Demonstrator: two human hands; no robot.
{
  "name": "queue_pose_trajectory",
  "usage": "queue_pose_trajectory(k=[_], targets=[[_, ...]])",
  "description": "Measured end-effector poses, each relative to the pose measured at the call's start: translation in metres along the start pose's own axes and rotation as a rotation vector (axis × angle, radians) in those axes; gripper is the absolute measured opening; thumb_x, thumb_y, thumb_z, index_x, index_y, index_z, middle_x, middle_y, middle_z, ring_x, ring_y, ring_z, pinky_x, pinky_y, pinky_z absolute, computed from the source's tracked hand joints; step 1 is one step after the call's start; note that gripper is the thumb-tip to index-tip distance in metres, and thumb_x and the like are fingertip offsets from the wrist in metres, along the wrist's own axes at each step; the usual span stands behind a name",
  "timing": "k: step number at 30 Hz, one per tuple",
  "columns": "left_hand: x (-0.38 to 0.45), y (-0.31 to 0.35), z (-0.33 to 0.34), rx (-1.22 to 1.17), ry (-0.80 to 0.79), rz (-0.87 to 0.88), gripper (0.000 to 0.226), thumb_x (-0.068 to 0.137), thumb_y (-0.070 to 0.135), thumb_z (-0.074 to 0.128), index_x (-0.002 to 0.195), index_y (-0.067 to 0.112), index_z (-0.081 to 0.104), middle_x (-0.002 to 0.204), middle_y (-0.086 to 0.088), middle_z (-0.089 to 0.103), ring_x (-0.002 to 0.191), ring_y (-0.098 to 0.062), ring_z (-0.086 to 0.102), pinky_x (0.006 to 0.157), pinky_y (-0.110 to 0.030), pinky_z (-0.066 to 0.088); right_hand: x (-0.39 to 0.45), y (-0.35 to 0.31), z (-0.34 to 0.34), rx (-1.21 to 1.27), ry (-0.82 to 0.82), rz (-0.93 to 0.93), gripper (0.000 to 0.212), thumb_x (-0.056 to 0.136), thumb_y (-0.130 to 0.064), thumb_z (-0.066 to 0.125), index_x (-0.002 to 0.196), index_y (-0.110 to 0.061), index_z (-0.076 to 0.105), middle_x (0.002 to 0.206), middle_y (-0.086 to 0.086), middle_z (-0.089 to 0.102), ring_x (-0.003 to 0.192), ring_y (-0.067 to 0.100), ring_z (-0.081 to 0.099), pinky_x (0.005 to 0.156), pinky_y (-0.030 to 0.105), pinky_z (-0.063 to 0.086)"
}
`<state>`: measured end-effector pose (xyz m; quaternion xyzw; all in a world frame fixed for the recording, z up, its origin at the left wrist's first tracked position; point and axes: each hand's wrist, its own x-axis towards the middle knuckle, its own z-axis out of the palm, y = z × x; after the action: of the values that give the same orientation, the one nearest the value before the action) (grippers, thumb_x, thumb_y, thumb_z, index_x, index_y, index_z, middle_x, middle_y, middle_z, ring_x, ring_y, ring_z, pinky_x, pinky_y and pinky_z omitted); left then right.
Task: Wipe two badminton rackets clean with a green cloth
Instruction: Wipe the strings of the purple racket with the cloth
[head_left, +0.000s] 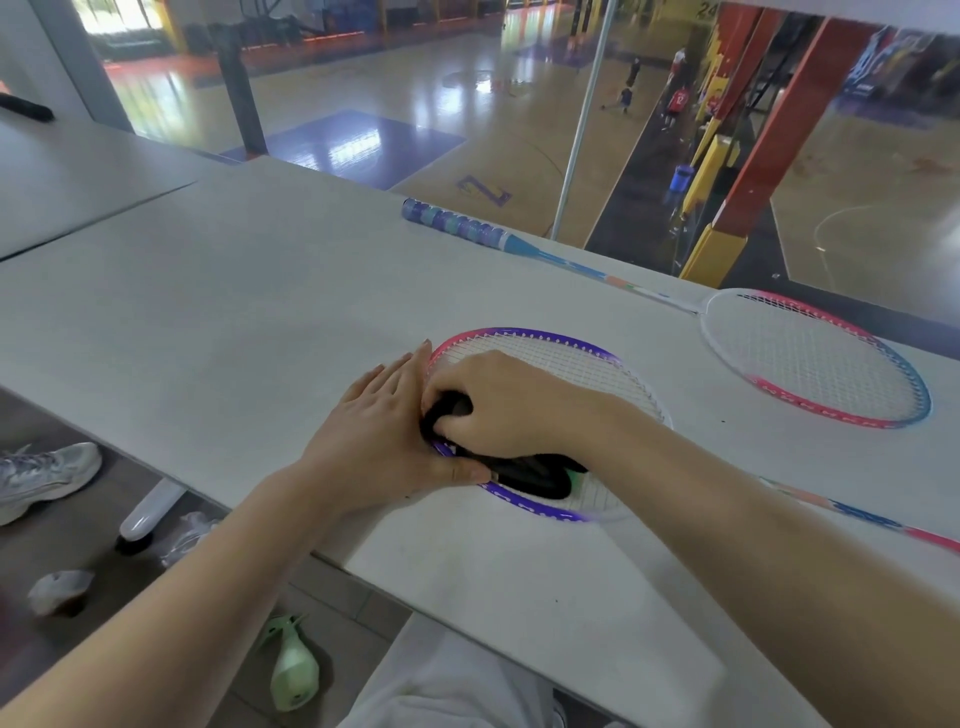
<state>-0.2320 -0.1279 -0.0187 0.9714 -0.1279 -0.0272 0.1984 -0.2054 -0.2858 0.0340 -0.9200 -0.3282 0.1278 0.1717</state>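
A racket with a purple and pink frame (540, 336) lies flat on the grey table (234, 322) in front of me. My right hand (509, 405) grips a dark bunched cloth (530, 475), with a little green showing at its right end, and presses it on the strings near the frame's left edge. My left hand (379, 431) lies flat with straight fingers against the frame's left rim, its thumb on the purple edge. A second racket (815, 358), white, pink and blue, lies to the far right with its blue-wrapped handle (457, 224) pointing back left.
Behind the table's far edge a glass wall looks down on a sports court. A second table (78, 176) adjoins at the left. Below the near edge are a table leg (148, 512), a shoe (41, 480), litter and a pale green object (293, 670) on the floor.
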Motion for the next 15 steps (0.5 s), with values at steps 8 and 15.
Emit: queue_pose_trajectory(k=[8,15], targets=[[0.003,-0.005,0.004,0.092,-0.001,0.032,0.151,0.032,0.108,0.014,0.156,0.023,-0.003,0.164,0.008,0.000,0.149,-0.005,-0.005,0.121,-0.028,-0.001,-0.034,0.006,-0.004,-0.028,-0.027,0.007,0.008,0.089,-0.025,0.058,0.088,-0.031,0.064,0.082,-0.012,0.064,0.080,0.005,0.057,0.074,0.030,0.051],[0.001,-0.004,0.002,0.130,-0.052,0.014,0.136,0.050,0.101,0.029,0.156,0.023,-0.006,0.164,0.008,-0.004,0.149,-0.007,-0.006,0.121,-0.028,-0.002,-0.082,0.024,-0.005,-0.140,-0.079,0.053,0.016,0.090,-0.025,0.055,0.103,-0.031,0.063,0.100,-0.019,0.060,0.092,0.003,0.051,0.083,0.028,0.048]])
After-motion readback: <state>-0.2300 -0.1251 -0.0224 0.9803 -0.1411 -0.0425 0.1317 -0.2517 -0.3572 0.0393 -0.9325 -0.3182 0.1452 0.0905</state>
